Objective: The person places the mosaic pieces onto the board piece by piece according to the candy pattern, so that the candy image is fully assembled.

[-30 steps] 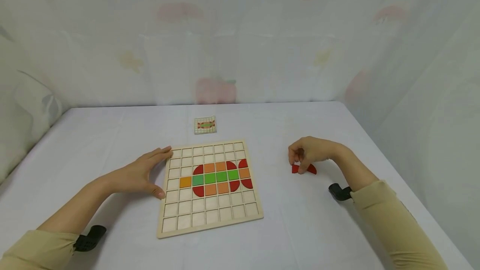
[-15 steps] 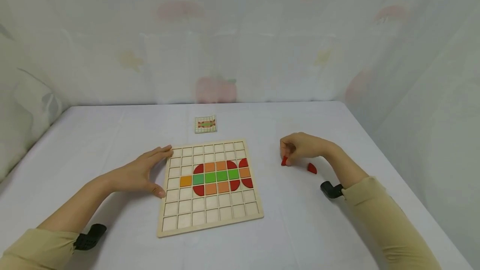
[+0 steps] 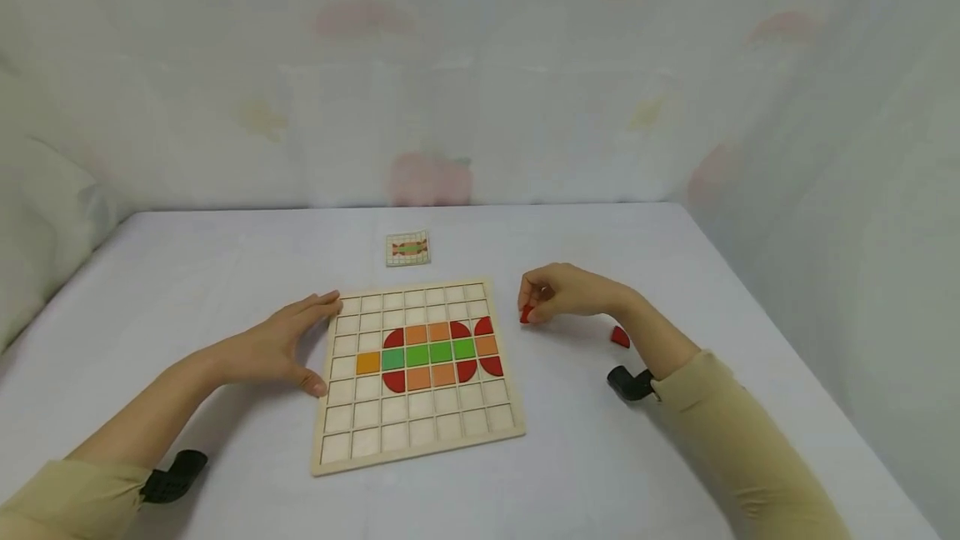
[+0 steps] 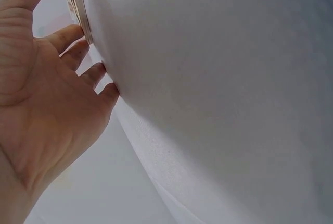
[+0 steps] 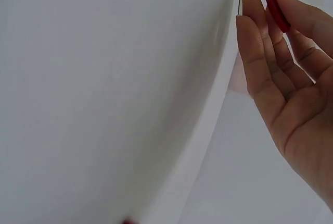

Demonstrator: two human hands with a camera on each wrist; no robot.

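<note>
Grid board lies nearest on tabletop; left hand, fingers straight, braces its left edge. Right hand pinches red piece just beyond board's right edge. Advice: align curve before lowering. Pattern card farthest.

L hand lies flat, fingers straight and spread, pointing toward 1 o'clock, thumb out toward 4; forearm bare, tan sleeve at the elbow. R hand is raised a bit, fingers curled in a pinch pointing toward 9 o'clock; forearm runs back to 5, tan sleeve, black wrist mount.
</note>
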